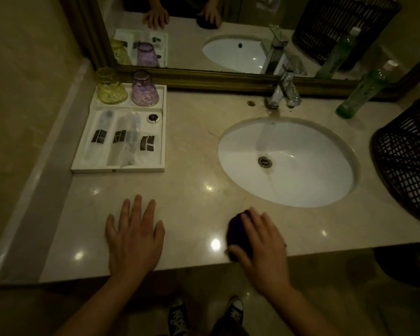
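Indoors, under dim light, a beige polished stone vanity counter [192,146] fills the head view, with a wide wall mirror in a dark gilt frame [187,57] at its back edge reflecting the scene. A white oval ceramic basin [301,180] is sunk into the counter right of centre, and a black woven wicker basket [407,161] stands at the far right, just beside the basin's rim. A white rectangular compartment tray [118,169] sits at the back left, holding clear wrapped sachets with dark labels [121,138]. The left hand [134,238] rests palm-down on the bare counter near the front edge, fingers straight and spread apart, holding nothing. The right hand [262,243] lies on the counter in front of the basin, close to the front edge, fingers together and draped over a dark purple wadded cloth [237,226], thumb hooked round its near side. A tall green clear plastic bottle [359,93] stands at the back right by the mirror. A chrome single-lever tap [283,90] rises behind the basin. An upturned yellow patterned glass tumbler [110,87] and an upturned purple patterned glass tumbler [144,89] stand side by side in the tray's rear compartment.
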`<action>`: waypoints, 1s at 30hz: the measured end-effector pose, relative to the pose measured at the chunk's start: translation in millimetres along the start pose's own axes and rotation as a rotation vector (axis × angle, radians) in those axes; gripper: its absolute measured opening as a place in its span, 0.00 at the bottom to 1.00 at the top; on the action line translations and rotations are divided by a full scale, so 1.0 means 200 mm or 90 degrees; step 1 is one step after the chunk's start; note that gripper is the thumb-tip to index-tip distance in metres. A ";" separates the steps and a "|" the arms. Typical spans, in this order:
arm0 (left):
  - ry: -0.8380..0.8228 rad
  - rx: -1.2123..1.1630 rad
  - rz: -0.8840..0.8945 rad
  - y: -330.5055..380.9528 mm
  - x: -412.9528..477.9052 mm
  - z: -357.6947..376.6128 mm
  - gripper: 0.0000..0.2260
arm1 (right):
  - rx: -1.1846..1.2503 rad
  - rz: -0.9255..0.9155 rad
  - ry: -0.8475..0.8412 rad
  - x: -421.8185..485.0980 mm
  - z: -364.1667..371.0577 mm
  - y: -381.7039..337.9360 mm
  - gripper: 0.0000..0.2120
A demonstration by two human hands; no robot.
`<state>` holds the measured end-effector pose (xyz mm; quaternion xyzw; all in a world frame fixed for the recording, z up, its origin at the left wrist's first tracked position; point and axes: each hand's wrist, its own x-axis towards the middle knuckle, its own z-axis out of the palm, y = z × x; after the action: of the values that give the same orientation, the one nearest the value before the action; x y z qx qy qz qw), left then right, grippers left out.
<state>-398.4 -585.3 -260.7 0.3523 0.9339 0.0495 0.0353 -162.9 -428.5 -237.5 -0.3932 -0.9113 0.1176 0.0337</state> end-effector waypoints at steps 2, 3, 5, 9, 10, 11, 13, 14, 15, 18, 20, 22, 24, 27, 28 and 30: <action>-0.006 0.003 0.000 0.00 0.00 0.00 0.28 | -0.034 -0.107 0.007 -0.05 0.08 -0.17 0.33; -0.004 0.004 -0.002 0.00 0.00 0.00 0.28 | -0.049 -0.157 0.011 -0.06 0.12 -0.24 0.32; -0.002 0.006 0.000 0.00 0.00 0.00 0.28 | -0.062 -0.202 0.010 -0.03 0.14 -0.31 0.29; 0.004 0.002 0.010 -0.02 0.00 0.01 0.28 | -0.069 -0.139 0.027 0.00 0.09 0.00 0.26; 0.005 0.001 0.009 -0.01 0.00 0.00 0.28 | -0.075 -0.075 0.043 -0.01 0.05 0.14 0.26; 0.007 0.001 0.005 -0.01 0.00 0.00 0.28 | -0.071 -0.002 0.059 -0.02 0.02 0.27 0.26; 0.005 -0.006 -0.002 0.01 0.00 0.00 0.28 | -0.046 0.098 0.074 -0.04 -0.01 0.35 0.27; 0.003 -0.010 -0.003 0.01 0.00 0.00 0.28 | -0.040 0.095 0.081 -0.03 0.00 0.27 0.27; 0.002 -0.011 -0.002 0.01 0.00 0.00 0.28 | -0.026 0.048 0.074 -0.02 0.03 0.15 0.27; 0.001 0.000 -0.002 0.00 0.01 0.00 0.28 | -0.019 -0.270 -0.005 0.02 0.14 -0.25 0.28; -0.011 0.000 -0.006 0.00 0.01 -0.01 0.28 | -0.027 -0.354 -0.025 0.22 0.13 -0.32 0.27; -0.011 0.000 -0.003 0.00 0.01 0.00 0.27 | -0.034 -0.264 0.015 0.50 0.11 -0.30 0.27; -0.014 -0.004 -0.001 0.00 0.00 -0.01 0.27 | -0.014 -0.120 0.020 0.77 0.07 -0.26 0.26; -0.003 -0.011 0.005 -0.01 0.00 0.00 0.27 | 0.021 -0.072 0.028 0.85 0.06 -0.30 0.25; -0.007 -0.012 0.006 -0.01 0.01 0.00 0.27 | 0.020 -0.111 0.032 0.77 0.06 -0.31 0.26; -0.010 -0.016 0.001 -0.01 0.01 0.01 0.27 | 0.018 -0.234 -0.008 0.47 0.06 -0.28 0.31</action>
<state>-401.1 -585.3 -262.5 0.3529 0.9326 0.0588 0.0471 -268.3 -399.5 -239.5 -0.2192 -0.9661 0.1248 0.0547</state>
